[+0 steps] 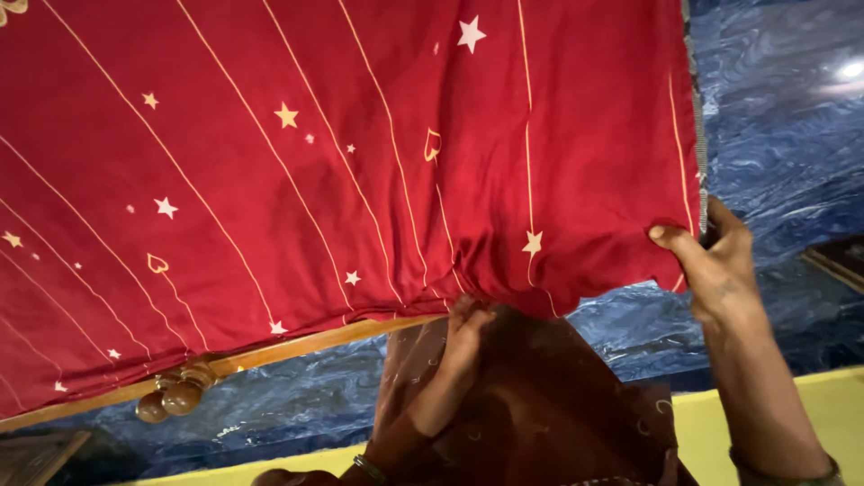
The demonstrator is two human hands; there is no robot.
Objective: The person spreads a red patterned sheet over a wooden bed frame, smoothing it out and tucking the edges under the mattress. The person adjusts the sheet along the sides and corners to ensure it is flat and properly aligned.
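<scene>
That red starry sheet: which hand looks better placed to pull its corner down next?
Probably the right hand: it already pinches the red sheet at its corner. The left hand is tucked under the sheet's lower edge, farther from that corner.

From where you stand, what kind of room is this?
Probably a bedroom in a home. A red sheet with stars covers a mattress on a wooden bed frame, both hands grip its edge, and the floor is glossy blue marbled.
</scene>
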